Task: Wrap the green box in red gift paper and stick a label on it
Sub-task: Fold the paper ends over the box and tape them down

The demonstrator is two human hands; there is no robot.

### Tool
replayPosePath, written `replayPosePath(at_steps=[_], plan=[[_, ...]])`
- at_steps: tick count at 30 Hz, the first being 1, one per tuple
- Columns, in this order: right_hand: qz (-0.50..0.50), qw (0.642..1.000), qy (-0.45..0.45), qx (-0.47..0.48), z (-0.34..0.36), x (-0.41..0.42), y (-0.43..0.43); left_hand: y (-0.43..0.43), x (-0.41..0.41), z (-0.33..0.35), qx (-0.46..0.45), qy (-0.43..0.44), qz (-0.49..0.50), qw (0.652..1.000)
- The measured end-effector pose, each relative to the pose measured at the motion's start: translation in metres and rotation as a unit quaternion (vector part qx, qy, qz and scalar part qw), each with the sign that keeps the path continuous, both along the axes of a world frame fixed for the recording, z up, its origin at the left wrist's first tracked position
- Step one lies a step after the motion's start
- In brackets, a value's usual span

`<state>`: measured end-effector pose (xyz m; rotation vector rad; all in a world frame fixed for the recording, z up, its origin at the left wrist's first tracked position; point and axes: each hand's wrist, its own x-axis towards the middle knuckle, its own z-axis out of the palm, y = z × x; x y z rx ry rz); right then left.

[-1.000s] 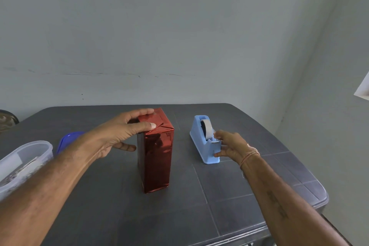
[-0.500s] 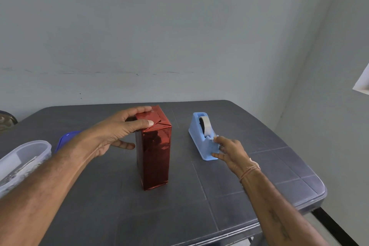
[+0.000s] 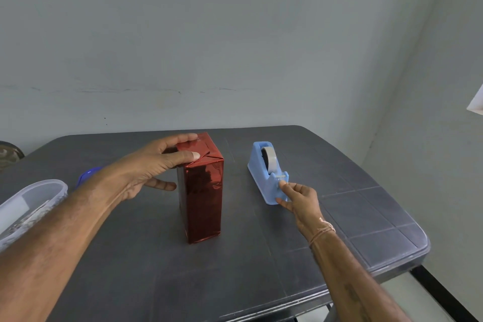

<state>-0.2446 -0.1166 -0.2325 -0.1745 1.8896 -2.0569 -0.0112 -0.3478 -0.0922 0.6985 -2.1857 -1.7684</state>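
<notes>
**One hand on the red box, one at the tape**

The left hand (image 3: 154, 167) holds the top of the box (image 3: 202, 196). Its thumb presses the folded red paper (image 3: 206, 150) down, and its fingers curl over the far edge. The box stands upright in the middle of the dark table (image 3: 235, 277), all shiny red.

The right hand (image 3: 300, 200) is at the front of the blue tape holder (image 3: 261, 178), with its fingertips bunched by the cutter. I cannot tell if they have the tape end. A tape roll (image 3: 270, 161) sits inside the holder.

At the left edge is a clear tub (image 3: 34, 198) with something white in it, too blurry to name.
</notes>
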Motion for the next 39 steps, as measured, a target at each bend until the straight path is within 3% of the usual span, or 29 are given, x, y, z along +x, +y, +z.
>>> replayPosePath(at_steps=[4,13,16,19,24,32,36,39], plan=[[-0.025,1.0,0.005,-0.003,-0.005,-0.001,-0.007,0.0,0.001,0.0,-0.001,0.0,0.003,1.0],[-0.048,0.992,0.029,0.11,-0.018,0.012,0.001,-0.001,0.0,-0.002,-0.005,-0.004,-0.004,1.0],[0.01,0.99,0.103,0.1,0.008,0.024,0.003,-0.002,-0.001,-0.001,-0.009,0.0,-0.003,1.0],[0.159,0.97,0.164,0.08,0.073,0.042,-0.004,0.0,0.0,0.0,-0.013,0.003,-0.006,1.0],[0.365,0.847,0.322,0.212,0.183,0.065,-0.044,0.0,0.003,-0.001,-0.016,0.011,-0.003,1.0],[0.468,0.606,0.433,0.475,0.245,0.081,-0.12,0.001,0.003,0.002,-0.018,0.005,-0.002,1.0],[0.466,0.527,0.445,0.554,0.251,0.083,-0.136,0.0,0.002,0.001,-0.013,0.007,-0.003,1.0],[0.471,0.5,0.444,0.575,0.248,0.084,-0.143,-0.001,0.002,0.0,-0.018,0.006,-0.002,1.0]])
